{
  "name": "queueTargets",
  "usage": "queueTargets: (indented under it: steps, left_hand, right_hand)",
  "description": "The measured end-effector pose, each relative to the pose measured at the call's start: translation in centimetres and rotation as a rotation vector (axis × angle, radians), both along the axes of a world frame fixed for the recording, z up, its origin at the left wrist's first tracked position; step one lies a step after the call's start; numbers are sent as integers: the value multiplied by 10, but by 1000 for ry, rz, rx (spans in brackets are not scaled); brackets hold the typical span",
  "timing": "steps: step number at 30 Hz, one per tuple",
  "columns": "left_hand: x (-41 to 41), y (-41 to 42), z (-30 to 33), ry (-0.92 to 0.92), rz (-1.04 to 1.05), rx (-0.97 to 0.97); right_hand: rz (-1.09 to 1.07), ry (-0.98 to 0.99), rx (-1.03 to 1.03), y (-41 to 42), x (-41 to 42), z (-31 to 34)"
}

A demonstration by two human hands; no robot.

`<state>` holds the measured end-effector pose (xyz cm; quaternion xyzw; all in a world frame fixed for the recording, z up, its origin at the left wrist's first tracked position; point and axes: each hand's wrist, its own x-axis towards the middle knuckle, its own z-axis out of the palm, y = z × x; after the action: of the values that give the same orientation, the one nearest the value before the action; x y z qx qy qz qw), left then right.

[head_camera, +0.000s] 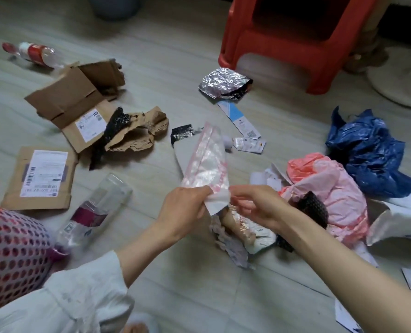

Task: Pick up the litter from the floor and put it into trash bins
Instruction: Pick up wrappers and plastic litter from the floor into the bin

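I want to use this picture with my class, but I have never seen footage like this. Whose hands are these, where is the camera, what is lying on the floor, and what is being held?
There is no machine here: a person wears one wide-angle camera on the head, looking down at their own hands. The left hand and right hand both pinch a clear plastic bag with pink edges with their fingers. Litter lies on the floor: a torn cardboard box, a flat cardboard mailer, two plastic bottles, silver foil, and blue and pink bags. A red stool stands behind, and a perforated pink basket sits at lower left.
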<state>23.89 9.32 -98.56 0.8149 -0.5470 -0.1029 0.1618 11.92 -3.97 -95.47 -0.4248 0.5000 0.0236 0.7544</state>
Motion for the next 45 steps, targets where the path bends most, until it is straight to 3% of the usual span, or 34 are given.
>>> queueTargets:
  steps: [3, 4, 6, 8, 11, 15, 18, 20, 22, 24, 26, 29, 33, 36, 38, 40, 45]
  left_hand:
    - [-1, 7, 4, 499, 202, 142]
    - [1, 10, 3, 602, 262, 202]
    - [3, 17, -1, 778, 352, 260]
    - [4, 21, -7, 862, 381, 251]
    - [-4, 24, -11, 639, 402, 234]
    - [-12, 20, -8, 598, 465, 133]
    - [-7, 18, -6, 460, 550, 151]
    - [-7, 23, -4, 230, 425, 82]
    - [-10, 29, -7, -26, 147, -28]
    - [-13, 33, -12, -145, -122, -12]
    - [-14, 36, -19, -141, -261, 39]
    - [-12, 34, -18, 95, -107, 69]
    - [-7, 24, -16, 664, 113, 128]
    - [-7, 20, -10, 1047, 253, 150]
    - [-5, 20, -8, 1232, 388, 113]
    - [-2, 20, -7, 1151, 469, 34]
    - [-3, 27, -13, 299, 265, -65]
  right_hand:
    - [521, 70, -736, 5, -18, -4]
    - [680, 42, -865, 9, -24, -7]
    - [895, 42, -909, 21, -31, -20]
    - [862, 144, -869, 32, -34, -32]
    - [668, 255, -778, 42, -33, -48]
    - [339, 70, -407, 53, -28, -51]
    - [326, -10, -437, 57, -26, -38]
    - [260, 5, -455, 58, -28, -34]
    - [99, 44, -352, 55, -26, -30]
    - [-45, 65, -177, 48, -22, -30]
    - [-134, 32, -8, 43, -16, -29]
    - [-134, -73, 83, 43, -11, -27]
    - [85, -36, -120, 38, -14, -26]
    - [-1, -179, 83, 38, -16, -21]
    - [-38, -184, 50, 38, -16, -20]
    - [-26, -98, -99, 37, -15, -20]
    - [10, 23, -179, 42, -12, -17]
